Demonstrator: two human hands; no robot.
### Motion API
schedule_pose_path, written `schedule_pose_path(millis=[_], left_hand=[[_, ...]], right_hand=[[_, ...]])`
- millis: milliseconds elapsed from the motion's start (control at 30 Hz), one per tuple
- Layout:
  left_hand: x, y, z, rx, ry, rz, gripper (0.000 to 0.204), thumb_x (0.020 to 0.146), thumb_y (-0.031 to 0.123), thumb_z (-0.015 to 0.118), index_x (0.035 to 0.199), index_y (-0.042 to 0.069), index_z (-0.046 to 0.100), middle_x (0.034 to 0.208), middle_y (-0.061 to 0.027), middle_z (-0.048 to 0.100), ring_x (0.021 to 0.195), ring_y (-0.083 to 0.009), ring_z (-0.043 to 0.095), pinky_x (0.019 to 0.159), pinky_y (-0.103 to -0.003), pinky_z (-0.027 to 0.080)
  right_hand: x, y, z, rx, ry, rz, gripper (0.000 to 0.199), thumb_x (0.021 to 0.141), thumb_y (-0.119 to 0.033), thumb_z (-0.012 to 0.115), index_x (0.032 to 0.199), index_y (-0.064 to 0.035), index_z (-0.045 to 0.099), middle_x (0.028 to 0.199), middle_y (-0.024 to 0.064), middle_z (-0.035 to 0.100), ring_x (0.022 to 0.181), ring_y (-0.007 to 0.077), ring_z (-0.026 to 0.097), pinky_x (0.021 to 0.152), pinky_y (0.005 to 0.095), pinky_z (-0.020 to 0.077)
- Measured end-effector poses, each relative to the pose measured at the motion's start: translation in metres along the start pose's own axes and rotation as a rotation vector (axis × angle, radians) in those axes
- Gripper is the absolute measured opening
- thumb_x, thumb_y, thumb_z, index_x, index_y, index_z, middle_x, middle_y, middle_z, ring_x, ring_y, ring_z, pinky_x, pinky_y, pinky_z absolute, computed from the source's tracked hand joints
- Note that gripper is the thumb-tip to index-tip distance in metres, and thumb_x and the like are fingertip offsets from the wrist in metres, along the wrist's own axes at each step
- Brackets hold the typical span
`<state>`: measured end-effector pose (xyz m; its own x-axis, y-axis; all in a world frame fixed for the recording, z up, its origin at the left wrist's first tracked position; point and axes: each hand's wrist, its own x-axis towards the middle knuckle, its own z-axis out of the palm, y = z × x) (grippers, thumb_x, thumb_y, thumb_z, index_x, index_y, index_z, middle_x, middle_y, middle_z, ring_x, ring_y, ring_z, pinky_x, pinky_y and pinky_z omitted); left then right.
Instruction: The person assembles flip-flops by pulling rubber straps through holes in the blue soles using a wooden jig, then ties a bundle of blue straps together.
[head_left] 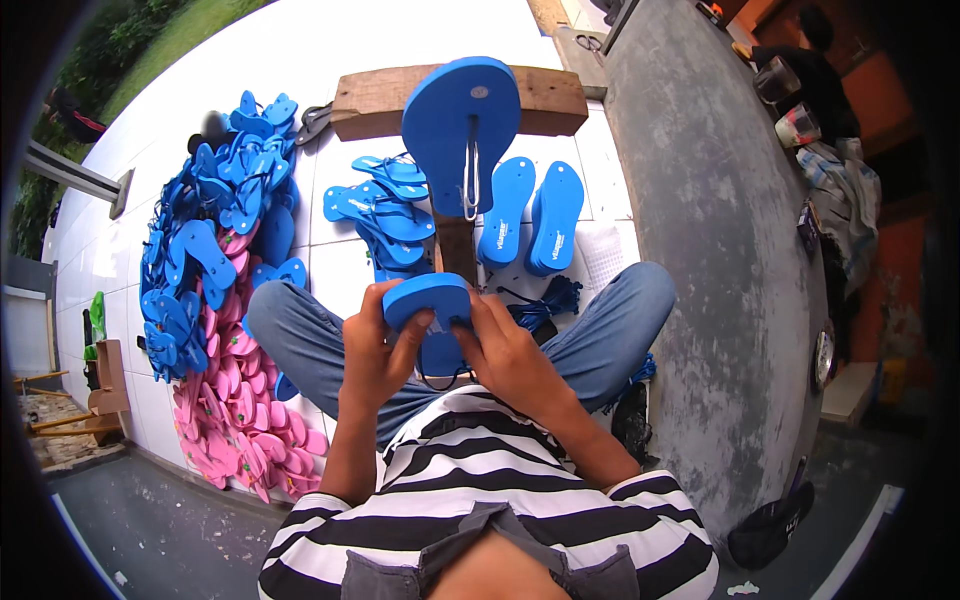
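Observation:
Between my knees I hold a blue flip-flop, its sole bent, with one end toward me. My left hand is closed on its left edge, thumb pressing the near face. My right hand grips the right edge, its thumb beside a dark strap part that is partly hidden. A thin strap loop hangs below. Just beyond my hands, a blue sole rests at the wooden stand, with a bent metal wire loop over its near part.
The stand's wooden beam lies across. Strapped blue flip-flops are left of it; bare blue soles and a bundle of blue straps right. Blue and pink flip-flops pile far left. A grey ledge runs along the right.

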<state>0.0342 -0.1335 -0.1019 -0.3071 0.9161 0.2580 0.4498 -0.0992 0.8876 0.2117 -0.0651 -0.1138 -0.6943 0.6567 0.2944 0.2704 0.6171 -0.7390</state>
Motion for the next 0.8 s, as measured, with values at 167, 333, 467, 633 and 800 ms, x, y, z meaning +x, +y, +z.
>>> schedule_pose_path(millis=[167, 333, 467, 633, 800], left_hand=[[-0.001, -0.013, -0.004, -0.111, -0.094, -0.212, 0.027, 0.093, 0.013, 0.068, 0.111, 0.000, 0.055, 0.083, -0.0088, 0.064, 0.068, -0.0077, 0.058, 0.060, -0.023, 0.045], [-0.008, -0.035, -0.014, -0.435, -0.082, -0.192, 0.028, 0.093, 0.013, 0.069, 0.113, 0.000, 0.055, 0.091, -0.0046, 0.063, 0.083, -0.0063, 0.057, 0.070, -0.019, 0.044], [0.002, -0.045, -0.005, -0.363, -0.027, -0.298, 0.031, 0.095, 0.020, 0.068, 0.114, 0.001, 0.054, 0.089, -0.0029, 0.062, 0.081, -0.0050, 0.056, 0.068, -0.019, 0.045], [0.008, -0.078, -0.004, -0.362, -0.118, -0.429, 0.037, 0.096, 0.024, 0.067, 0.120, 0.002, 0.049, 0.081, -0.0035, 0.063, 0.069, -0.0056, 0.057, 0.057, -0.020, 0.046], [0.012, -0.097, 0.012, -0.465, -0.014, -0.578, 0.042, 0.097, 0.026, 0.064, 0.126, 0.003, 0.044, 0.083, -0.0044, 0.063, 0.072, -0.0089, 0.063, 0.063, -0.023, 0.053]], right_hand=[[0.002, 0.016, 0.016, 0.102, 0.009, 0.035, 0.052, 0.092, -0.009, 0.062, 0.140, 0.0020, 0.046, 0.102, 0.0191, 0.061, 0.084, 0.0351, 0.066, 0.071, 0.0403, 0.0539], [0.002, 0.001, 0.021, 0.259, 0.015, 0.124, 0.045, 0.094, -0.010, 0.061, 0.136, -0.0001, 0.050, 0.103, 0.0216, 0.064, 0.087, 0.0391, 0.066, 0.074, 0.0438, 0.0534], [0.011, 0.015, 0.035, 0.147, -0.023, 0.216, 0.042, 0.096, -0.015, 0.058, 0.134, 0.0006, 0.051, 0.108, 0.0239, 0.064, 0.089, 0.0404, 0.067, 0.076, 0.0430, 0.0530], [0.017, 0.046, 0.030, 0.207, -0.162, 0.200, 0.040, 0.099, -0.026, 0.056, 0.131, -0.0021, 0.053, 0.107, 0.0244, 0.065, 0.091, 0.0425, 0.066, 0.081, 0.0452, 0.0516], [0.020, 0.099, 0.026, 0.512, -0.359, 0.480, 0.032, 0.101, -0.032, 0.055, 0.111, -0.0020, 0.059, 0.095, 0.0196, 0.066, 0.088, 0.0329, 0.066, 0.078, 0.0387, 0.0494]])
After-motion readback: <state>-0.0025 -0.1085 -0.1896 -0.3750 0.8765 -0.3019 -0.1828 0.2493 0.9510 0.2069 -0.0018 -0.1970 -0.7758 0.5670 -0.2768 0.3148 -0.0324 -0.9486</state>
